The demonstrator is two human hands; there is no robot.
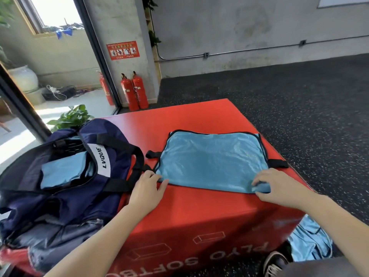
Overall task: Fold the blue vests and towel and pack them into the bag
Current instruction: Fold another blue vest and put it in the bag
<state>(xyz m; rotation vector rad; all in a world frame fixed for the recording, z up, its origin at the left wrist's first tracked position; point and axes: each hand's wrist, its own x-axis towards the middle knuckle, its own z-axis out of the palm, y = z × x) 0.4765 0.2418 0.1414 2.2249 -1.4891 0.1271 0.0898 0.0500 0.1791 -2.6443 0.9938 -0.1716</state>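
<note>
Strong daylight pours in from the window (58, 11) at upper left, blown out to plain white, and the sunlit floor beyond the glass door (65, 105) is overexposed too. The room itself is evenly and fairly brightly lit. The red worktop (199, 206) has a soft sheen on top, while its near face falls into shade. The wide-angle lens bends the wall conduit (239, 49) and the door frame, and stretches the forearms at the bottom edge. The lower left corner is smeared and soft; the whole frame is slightly grainy, with softened detail.
</note>
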